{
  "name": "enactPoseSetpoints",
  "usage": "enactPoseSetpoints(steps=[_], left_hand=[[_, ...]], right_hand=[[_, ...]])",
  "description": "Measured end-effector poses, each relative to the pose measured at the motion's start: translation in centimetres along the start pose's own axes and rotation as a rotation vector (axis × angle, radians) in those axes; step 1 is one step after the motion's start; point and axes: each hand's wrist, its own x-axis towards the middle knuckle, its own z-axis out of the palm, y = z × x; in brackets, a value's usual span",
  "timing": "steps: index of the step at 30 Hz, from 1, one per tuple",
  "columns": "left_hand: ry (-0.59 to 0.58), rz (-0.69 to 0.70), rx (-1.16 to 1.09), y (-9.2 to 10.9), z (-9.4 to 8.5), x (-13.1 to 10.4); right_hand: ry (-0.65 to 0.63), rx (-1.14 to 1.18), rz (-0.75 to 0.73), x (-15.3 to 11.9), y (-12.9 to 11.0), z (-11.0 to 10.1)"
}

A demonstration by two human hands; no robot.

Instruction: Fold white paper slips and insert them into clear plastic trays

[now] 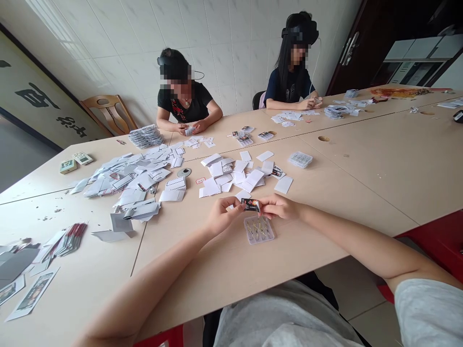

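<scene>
Between my two hands is a small black printed card [249, 205] with an orange and white design. My left hand [224, 214] pinches its left end between thumb and fingers. At the other end, the fingers of my right hand [280, 207] are closed on the card's right edge. Just below the card, a clear plastic case [259, 230] lies flat on the table, with several fishing hooks with yellowish parts side by side in it. Beyond my hands spreads a loose pile of white cards [237, 173], a few showing dark printed faces.
A closed clear case [300, 159] lies right of the card pile. Farther left is a large heap of white paper pieces [126, 178]. Two co-workers sit across the table [361, 183], handling small pieces. Filled cases [245, 139] lie near the middle; stacked packets [146, 136] stand at back left.
</scene>
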Motion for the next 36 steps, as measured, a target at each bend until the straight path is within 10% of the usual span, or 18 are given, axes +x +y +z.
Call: enactPoseSetpoints(steps=[16, 36], left_hand=[[0.087, 0.045, 0.347, 0.2, 0.5, -0.2], [0.022, 0.163, 0.441, 0.3, 1.0, -0.5]], right_hand=[[0.4, -0.597, -0.106, 0.0, 0.2, 1.4], [0.476, -0.22, 0.025, 0.6, 0.6, 0.6]])
